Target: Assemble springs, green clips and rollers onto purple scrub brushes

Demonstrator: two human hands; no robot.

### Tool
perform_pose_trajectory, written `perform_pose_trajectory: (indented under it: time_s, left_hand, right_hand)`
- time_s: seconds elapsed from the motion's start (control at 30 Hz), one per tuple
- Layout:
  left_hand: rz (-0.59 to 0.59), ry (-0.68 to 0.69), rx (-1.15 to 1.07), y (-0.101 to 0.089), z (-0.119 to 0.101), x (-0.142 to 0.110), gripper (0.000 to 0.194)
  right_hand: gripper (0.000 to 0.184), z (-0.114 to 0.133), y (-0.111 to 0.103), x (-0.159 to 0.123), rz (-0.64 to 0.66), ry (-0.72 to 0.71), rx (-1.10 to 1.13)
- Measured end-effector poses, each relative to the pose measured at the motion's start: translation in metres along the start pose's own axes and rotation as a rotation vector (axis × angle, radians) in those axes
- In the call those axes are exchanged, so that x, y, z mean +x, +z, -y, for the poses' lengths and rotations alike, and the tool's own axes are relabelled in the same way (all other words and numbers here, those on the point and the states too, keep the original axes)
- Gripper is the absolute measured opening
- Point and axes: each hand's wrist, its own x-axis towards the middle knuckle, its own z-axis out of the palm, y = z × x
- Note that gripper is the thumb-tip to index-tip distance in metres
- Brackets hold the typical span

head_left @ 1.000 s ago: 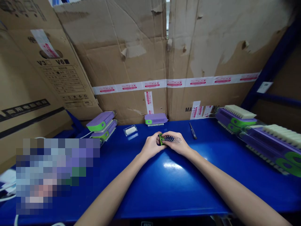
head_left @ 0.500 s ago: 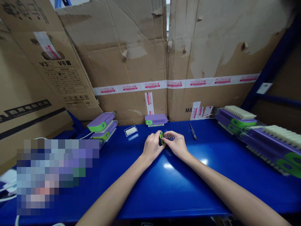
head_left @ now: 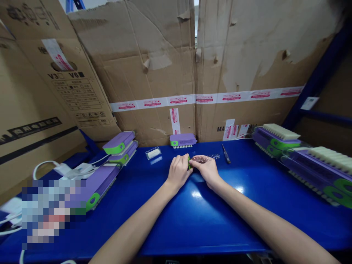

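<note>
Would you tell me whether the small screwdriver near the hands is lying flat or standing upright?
Lying flat. The screwdriver rests lengthwise on the blue table, apart from the right hand, untouched.

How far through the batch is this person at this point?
Done, apparently: purple units stacked at right and left. In hand: the left hand and right hand hold a small green part with a clear strip. What remains cannot be told.

Green part (head_left: 189,163) mostly hidden between left hand (head_left: 179,170) and right hand (head_left: 205,168); its shape unclear. Pixelated patch (head_left: 52,211) left of hands hides whatever's there.
</note>
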Motion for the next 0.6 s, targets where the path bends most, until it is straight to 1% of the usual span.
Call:
perform_pose_trajectory:
  time_s: [0.07, 0.13, 0.23, 0.3, 0.4, 0.6]
  left_hand:
    - [0.013, 0.023, 0.026, -0.001, 0.000, 0.001, 0.040]
    - [0.016, 0.024, 0.052, -0.001, -0.001, 0.001, 0.039]
    - [0.004, -0.012, 0.089, -0.002, -0.001, 0.003, 0.037]
    - [0.008, -0.034, 0.102, -0.004, -0.001, 0.004, 0.042]
    - [0.045, -0.036, 0.107, -0.006, -0.001, 0.004, 0.050]
    - [0.119, -0.020, 0.111, -0.004, 0.004, 0.002, 0.056]
  right_hand:
    - [0.030, -0.001, 0.000, 0.000, 0.002, 0.014, 0.008]
    - [0.030, -0.003, -0.001, 0.001, 0.012, -0.010, -0.008]
    - [0.030, -0.008, -0.003, 0.005, 0.014, -0.100, -0.081]
    - [0.030, -0.010, -0.004, 0.007, 0.015, -0.165, -0.163]
    - [0.037, -0.009, -0.009, 0.010, 0.044, -0.234, -0.275]
    - [0.051, -0.008, -0.021, 0.020, 0.098, -0.258, -0.446]
